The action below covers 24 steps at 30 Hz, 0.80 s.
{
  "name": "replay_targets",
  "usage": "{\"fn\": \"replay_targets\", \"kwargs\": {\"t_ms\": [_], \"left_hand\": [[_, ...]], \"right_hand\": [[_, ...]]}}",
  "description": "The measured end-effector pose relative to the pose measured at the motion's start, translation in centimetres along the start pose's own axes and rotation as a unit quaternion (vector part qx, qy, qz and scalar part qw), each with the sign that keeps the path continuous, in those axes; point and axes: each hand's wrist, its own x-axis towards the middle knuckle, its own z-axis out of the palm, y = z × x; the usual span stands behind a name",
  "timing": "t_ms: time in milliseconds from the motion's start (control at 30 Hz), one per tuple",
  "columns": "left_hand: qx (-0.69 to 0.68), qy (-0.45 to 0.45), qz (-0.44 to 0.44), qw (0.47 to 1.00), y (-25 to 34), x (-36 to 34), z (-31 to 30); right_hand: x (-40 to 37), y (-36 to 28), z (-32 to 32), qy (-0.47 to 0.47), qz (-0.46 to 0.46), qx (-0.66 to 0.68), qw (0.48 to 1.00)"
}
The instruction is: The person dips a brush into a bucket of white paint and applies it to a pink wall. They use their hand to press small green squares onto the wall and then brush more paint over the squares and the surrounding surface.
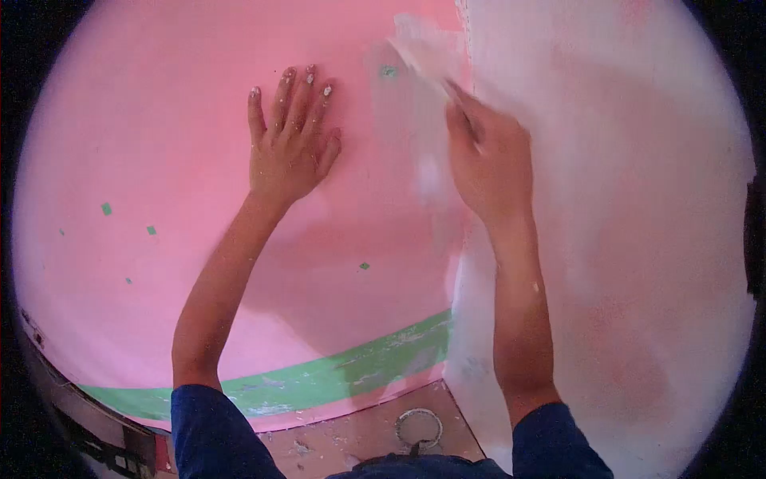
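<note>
My left hand (292, 148) lies flat against the pink wall (175, 120), fingers spread, with white specks on the fingertips. My right hand (496, 156) is closed around a putty knife (427, 62), which is blurred by motion. Its pale, wide blade is up against the pink wall near the corner. Below and left of the blade, a thin whitish smear of filler (407, 132) covers part of the pink, with a small green spot (388, 71) showing through.
To the right, the adjoining wall (638, 199) is coated white over patchy pink. A scuffed green band (295, 385) runs along the bottom of the pink wall. On the brown floor (371, 417) lies a pale ring-shaped object (419, 412). Dark items (96, 423) stand at lower left.
</note>
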Motion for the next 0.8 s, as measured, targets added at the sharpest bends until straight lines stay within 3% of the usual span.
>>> {"fn": "replay_targets", "kwargs": {"t_ms": [33,100,133,233,267,300,367,500,567,600,667,800], "left_hand": [[-0.005,0.009,0.001,1.0,0.0,-0.1,0.1],[-0.007,0.018,0.002,1.0,-0.1,0.0,0.1],[-0.012,0.012,0.002,1.0,-0.1,0.0,0.1],[-0.019,-0.001,-0.006,1.0,-0.2,-0.4,-0.1],[-0.018,-0.005,-0.005,1.0,0.0,0.0,-0.2],[-0.019,-0.002,-0.005,1.0,-0.1,0.1,0.0],[0.005,0.013,-0.006,1.0,-0.1,0.0,0.2],[0.012,0.014,-0.007,1.0,0.0,0.0,0.1],[0.017,0.005,0.0,1.0,-0.1,0.0,0.2],[0.016,0.002,0.001,1.0,0.0,-0.2,0.1],[-0.02,0.013,0.004,1.0,-0.2,-0.2,0.0],[-0.02,0.011,0.003,1.0,0.1,-0.4,-0.1]], "right_hand": [[0.1,-0.6,1.0,0.004,-0.001,0.003,1.0],[0.1,-1.2,2.8,-0.059,0.01,-0.239,0.969],[-1.2,-1.4,2.5,-0.096,0.055,-0.234,0.966],[-2.5,-0.1,0.2,-0.1,0.051,-0.155,0.982],[-1.7,-1.6,-1.3,-0.108,0.11,-0.092,0.984],[-1.0,-1.6,-0.7,-0.105,0.109,-0.094,0.984],[0.6,-1.3,0.7,-0.041,0.014,-0.142,0.989],[-0.1,-1.5,0.0,-0.1,0.018,-0.196,0.975],[0.7,-1.8,-0.2,-0.018,-0.022,-0.131,0.991],[0.9,-2.2,-0.1,-0.02,-0.02,-0.13,0.991],[1.4,-3.0,0.3,-0.121,0.067,-0.172,0.975],[0.7,-2.7,-0.2,-0.074,0.036,-0.143,0.986]]}}
